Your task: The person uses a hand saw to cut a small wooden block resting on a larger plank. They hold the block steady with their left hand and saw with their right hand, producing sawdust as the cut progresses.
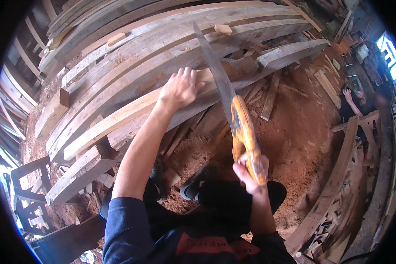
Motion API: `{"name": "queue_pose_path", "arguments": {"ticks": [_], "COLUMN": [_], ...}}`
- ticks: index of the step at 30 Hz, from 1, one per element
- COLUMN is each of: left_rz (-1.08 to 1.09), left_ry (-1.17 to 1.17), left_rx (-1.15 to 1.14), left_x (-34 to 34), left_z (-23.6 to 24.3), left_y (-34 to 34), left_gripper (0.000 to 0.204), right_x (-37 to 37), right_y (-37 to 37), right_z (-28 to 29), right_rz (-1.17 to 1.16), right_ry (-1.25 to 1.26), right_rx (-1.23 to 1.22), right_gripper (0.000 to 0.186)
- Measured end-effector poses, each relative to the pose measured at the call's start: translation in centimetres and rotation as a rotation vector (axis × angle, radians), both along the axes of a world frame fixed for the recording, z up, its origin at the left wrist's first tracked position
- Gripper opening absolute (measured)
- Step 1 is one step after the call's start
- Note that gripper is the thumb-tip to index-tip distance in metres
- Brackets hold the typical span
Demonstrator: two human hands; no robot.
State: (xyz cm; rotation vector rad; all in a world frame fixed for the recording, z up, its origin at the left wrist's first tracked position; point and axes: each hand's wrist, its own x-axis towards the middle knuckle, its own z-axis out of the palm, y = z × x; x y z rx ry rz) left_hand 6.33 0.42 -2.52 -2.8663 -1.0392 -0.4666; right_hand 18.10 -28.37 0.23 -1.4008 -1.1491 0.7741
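Observation:
My right hand (251,174) is closed round the worn yellow-orange handle of a handsaw (218,70). Its long blade points away from me and lies across the right-hand end of a pale wooden board (132,113). From here I cannot tell whether the teeth are in the wood. Just left of the blade, my left hand (180,88) grips the board with its fingers over the far edge. The board rests along thick grey timbers (290,52).
Long planks and beams (171,42) are stacked beyond the board. A small wood block (223,29) sits on them. Reddish sawdust covers the floor (299,127), with offcuts and my feet on it. More timber (330,189) lies at right, near another person (354,103).

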Motion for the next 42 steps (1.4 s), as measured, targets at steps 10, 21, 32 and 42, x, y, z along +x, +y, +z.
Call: {"name": "queue_pose_path", "arguments": {"ticks": [10,21,32,42], "left_rz": [-0.069,0.037,0.009,-0.018], "left_ry": [0.044,0.019,-0.030,-0.050], "left_rx": [-0.018,0.007,0.045,0.066], "left_x": [-0.5,-0.4,0.1,0.2], "left_z": [0.8,0.1,-0.6,-0.2], "left_y": [-2.1,-3.9,-3.1,-3.0], "left_gripper": [0.051,0.069,0.070,0.066], "right_x": [-2.6,-3.3,-2.1,-1.7], "right_y": [-3.5,-5.7,2.6,3.1], "right_z": [-2.4,-3.0,-2.1,-3.0], "right_rz": [-0.060,-0.094,-0.118,-0.124], "right_ry": [-0.088,-0.023,0.041,0.062], "right_rx": [0.125,0.127,0.154,0.109], "right_gripper": [0.018,0.017,0.023,0.027]}}
